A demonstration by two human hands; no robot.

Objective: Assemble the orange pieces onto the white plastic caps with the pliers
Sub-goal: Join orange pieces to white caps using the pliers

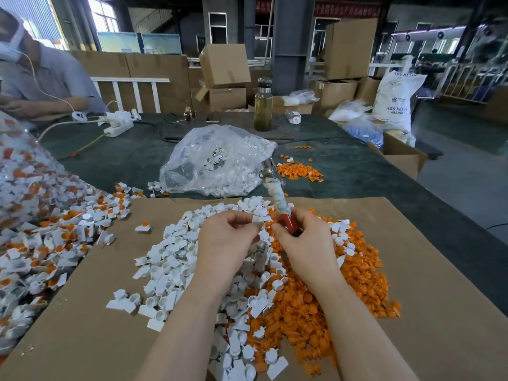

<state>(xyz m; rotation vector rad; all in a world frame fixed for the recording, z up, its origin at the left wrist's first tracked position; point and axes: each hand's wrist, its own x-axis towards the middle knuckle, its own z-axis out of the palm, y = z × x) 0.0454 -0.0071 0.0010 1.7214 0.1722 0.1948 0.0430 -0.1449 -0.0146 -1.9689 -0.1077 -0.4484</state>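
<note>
Cardboard sheet (412, 270) beneath both hands, bare at its near-left and far-right margins. Clear bag (217, 160) of white parts lies beyond the hands. White plastic caps (170, 259) heaped under the left hand (228, 240), which pinches one cap; orange pieces (357, 276) under the right hand (308, 243), which grips the pliers (277, 196), jaws pointing away.

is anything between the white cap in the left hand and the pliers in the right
Nothing visible. The left hand pinches a white cap at its fingertips, right beside the right hand, which grips the pliers by the red handle, head pointing up and away. Only a small open gap separates them.
</note>
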